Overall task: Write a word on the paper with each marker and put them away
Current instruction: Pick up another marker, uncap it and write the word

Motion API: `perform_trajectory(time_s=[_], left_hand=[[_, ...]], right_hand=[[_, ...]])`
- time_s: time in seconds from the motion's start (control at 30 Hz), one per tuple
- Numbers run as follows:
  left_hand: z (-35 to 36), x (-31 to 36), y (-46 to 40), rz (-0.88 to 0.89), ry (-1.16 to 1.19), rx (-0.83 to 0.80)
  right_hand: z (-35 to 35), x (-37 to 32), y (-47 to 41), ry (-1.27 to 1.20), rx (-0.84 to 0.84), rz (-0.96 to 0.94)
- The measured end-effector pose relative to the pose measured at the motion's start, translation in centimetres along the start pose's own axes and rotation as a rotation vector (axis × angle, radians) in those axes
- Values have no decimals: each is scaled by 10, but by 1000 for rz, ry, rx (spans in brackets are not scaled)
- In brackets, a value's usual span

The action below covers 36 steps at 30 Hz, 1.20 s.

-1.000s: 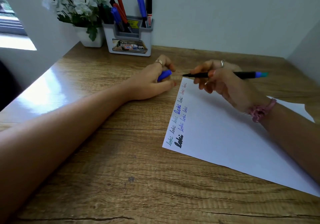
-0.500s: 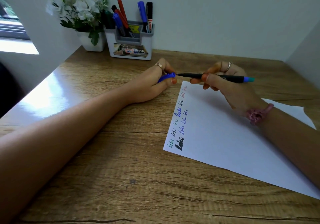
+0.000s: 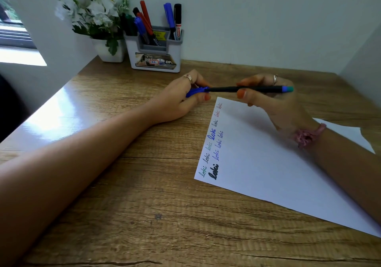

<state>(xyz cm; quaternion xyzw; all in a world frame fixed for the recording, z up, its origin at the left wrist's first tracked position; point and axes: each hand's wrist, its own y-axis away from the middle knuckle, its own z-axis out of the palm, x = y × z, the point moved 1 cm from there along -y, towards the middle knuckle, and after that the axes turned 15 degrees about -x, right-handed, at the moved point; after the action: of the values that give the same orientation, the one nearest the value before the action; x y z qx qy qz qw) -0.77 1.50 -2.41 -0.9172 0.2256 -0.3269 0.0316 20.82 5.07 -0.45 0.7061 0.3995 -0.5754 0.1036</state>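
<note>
The pen tip has entered the cap. Our left hand pinches the cap; our right hand grips the barrel, aligning them above the paper's far-left corner.

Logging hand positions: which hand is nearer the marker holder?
Left. The left hand lies just in front of the marker holder; the right hand sits farther right, above the paper.

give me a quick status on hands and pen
Left hand pinches blue cap, right hand grips black pen. Cap at pen tip, above desk. Paper carries written words. Nothing in the way.
</note>
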Motion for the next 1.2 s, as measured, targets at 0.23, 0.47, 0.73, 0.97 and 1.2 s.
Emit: perform_trajectory(time_s=[0.23, 0.47, 0.73, 0.97, 1.2], left_hand=[[-1, -1, -1, -15, 25, 1], [0, 1, 0, -18, -18, -34], [-2, 1, 1, 19, -75, 10], [1, 0, 0, 10, -177, 98], [4, 5, 1, 36, -206, 129]], right_hand=[[-8, 2, 0, -69, 92, 21], [-4, 5, 0, -9, 18, -18], [3, 7, 2, 460, 106, -40], [11, 10, 2, 626, 160, -67], [13, 11, 5, 549, 166, -52]])
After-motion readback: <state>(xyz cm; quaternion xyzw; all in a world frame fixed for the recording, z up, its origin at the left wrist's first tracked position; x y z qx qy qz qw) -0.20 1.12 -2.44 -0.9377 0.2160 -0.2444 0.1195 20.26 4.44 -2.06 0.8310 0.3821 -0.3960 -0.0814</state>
